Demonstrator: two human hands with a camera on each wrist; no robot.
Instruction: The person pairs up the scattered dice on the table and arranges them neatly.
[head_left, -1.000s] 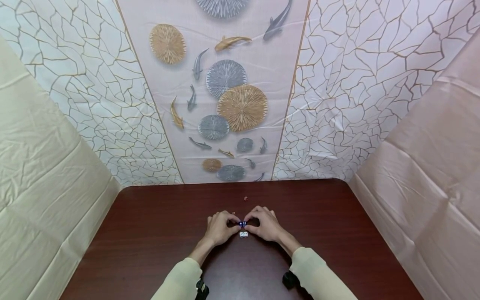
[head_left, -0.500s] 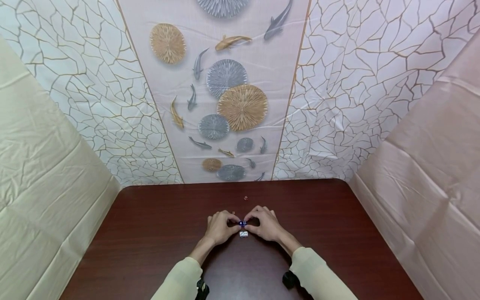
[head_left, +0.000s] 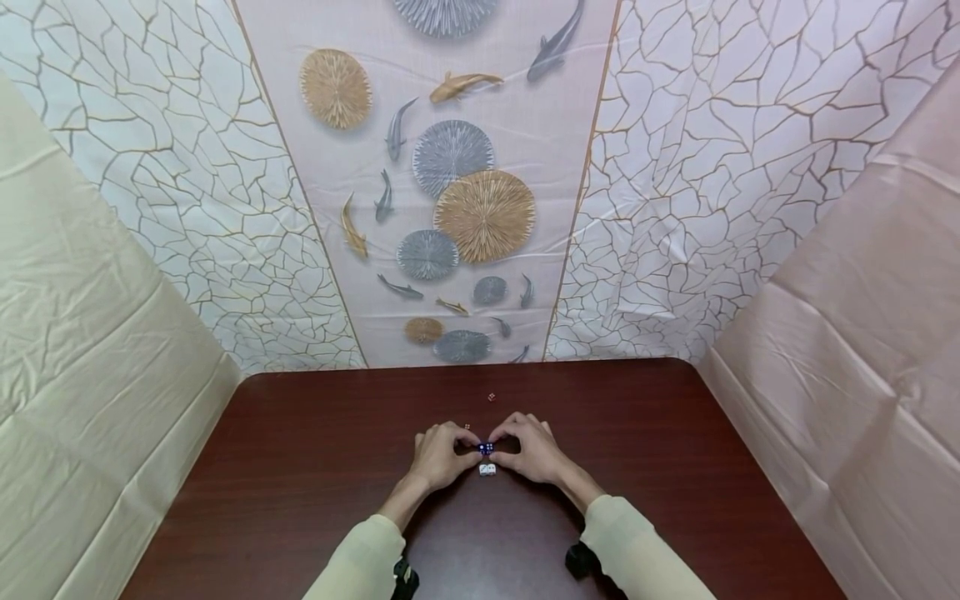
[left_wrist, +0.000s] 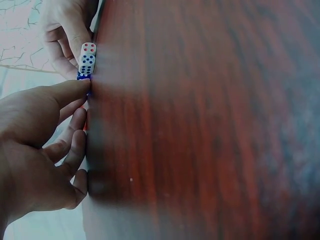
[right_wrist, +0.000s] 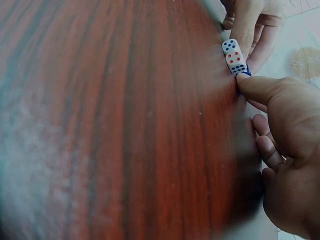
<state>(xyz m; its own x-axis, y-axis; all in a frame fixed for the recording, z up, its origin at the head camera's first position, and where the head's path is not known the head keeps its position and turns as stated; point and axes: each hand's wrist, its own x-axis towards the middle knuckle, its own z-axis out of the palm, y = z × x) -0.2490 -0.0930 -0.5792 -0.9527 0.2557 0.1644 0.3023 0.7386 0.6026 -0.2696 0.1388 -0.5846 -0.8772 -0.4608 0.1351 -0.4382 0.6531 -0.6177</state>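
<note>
In the head view two blue dice (head_left: 486, 448) with white dots sit side by side on the dark table. My left hand (head_left: 438, 457) pinches the left one between thumb and forefinger. From the other side, my right hand (head_left: 531, 450) holds the right one the same way. Just in front stand two white dice (head_left: 487, 470), touching each other; the left wrist view shows red and blue dots on the white dice (left_wrist: 87, 57). Fingers cover most of the blue dice in both wrist views. Only a blue edge (right_wrist: 246, 71) shows beside my right thumb.
Two tiny reddish dice lie beyond the hands, one (head_left: 467, 427) close to my left forefinger and one (head_left: 491, 397) farther back. The brown wooden table (head_left: 300, 483) ends at a patterned cloth backdrop (head_left: 480, 317). Beige cloth hangs at both sides.
</note>
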